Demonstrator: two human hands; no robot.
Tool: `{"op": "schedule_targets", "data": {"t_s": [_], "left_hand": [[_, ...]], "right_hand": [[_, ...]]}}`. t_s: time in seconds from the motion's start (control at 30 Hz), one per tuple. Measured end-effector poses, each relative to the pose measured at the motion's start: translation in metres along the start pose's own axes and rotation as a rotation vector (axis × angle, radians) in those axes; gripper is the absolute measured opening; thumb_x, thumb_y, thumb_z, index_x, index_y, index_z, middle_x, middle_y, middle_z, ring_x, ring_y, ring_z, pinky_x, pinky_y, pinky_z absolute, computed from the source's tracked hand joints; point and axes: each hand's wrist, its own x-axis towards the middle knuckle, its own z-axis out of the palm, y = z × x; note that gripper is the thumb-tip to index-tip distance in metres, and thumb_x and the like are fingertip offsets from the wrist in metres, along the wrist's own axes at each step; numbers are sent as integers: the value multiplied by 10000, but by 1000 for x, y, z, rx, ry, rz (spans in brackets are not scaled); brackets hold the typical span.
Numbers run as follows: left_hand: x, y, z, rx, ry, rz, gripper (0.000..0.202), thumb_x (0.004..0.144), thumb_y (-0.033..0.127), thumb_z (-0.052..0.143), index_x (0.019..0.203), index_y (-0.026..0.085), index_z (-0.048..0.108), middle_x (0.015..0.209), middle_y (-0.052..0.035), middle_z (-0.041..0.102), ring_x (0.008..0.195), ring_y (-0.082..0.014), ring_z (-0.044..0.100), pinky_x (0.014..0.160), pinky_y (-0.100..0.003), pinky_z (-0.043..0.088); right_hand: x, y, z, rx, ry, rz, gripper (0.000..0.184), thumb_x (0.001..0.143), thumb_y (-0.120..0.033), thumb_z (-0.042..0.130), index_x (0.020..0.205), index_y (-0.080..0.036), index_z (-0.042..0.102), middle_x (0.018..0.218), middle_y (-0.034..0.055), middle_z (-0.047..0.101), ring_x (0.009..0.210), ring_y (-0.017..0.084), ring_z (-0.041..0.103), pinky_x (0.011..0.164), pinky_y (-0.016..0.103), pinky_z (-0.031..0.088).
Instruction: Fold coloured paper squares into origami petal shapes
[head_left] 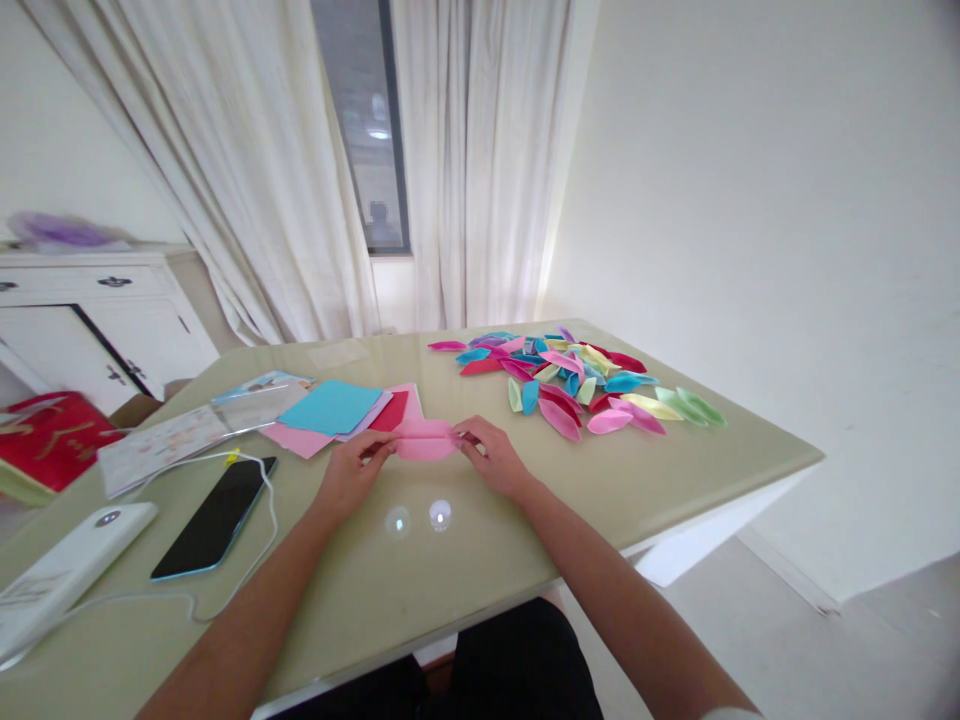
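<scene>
Between my two hands is a folded piece of pink paper [426, 447], with a crease running across it. The fingers of my left hand [355, 474] pinch its left end. My right hand [489, 454] pinches its right end, thumb and fingertips pressed together. Just behind and left of the paper lie colored sheets, with a blue stack [334, 408] on top and a red sheet [391, 411] beside it. Farther right is a heap of folded paper boat shapes [559, 365] in pink, blue, yellow, green and red.
On the left of the table [480, 560] lie a black-screened phone [216, 520], a white power bank [75, 570] with a white cable [271, 530], and plastic-wrapped paper packs [165, 445]. A red bag [52, 440] stands beyond the left edge, near a white cabinet [161, 330].
</scene>
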Motion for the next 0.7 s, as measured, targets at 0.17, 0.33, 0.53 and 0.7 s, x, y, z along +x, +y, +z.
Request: {"op": "schedule_targets", "data": {"t_s": [0.17,0.33,0.53,0.7], "left_hand": [[0,3,0,-36,-6,-45,360,908,529,668,1004,206,793,946,-55,827,811,-229,749,780,-341,601],[1,5,0,-72,-40,-77,388,910,541,662,1006,185,784,903,-58,824,786,-234,760,743,-338,609],[0,2,4,-71,-80,-49,331,926,494,639,970,187,754,847,-50,802,761,-221,761,703,-326,624],[-2,6,7,4,-7,60,301,945,438,626,1088,208,757,1173,-121,736,1099,-283,706,955,-448,599]], "right_hand": [[0,0,-1,28,50,-20,193,1029,-183,533,1058,-198,723,981,75,705,926,188,679,871,344,572],[0,-2,1,81,69,-28,231,959,-300,705,1169,-204,697,1096,85,674,909,166,703,839,311,615],[1,-5,-1,72,52,-44,179,993,-318,667,1128,-206,703,1075,88,689,917,173,698,850,324,609],[0,-10,0,34,46,-52,133,1013,-317,642,1060,-208,701,993,74,696,862,177,670,822,333,583]]}}
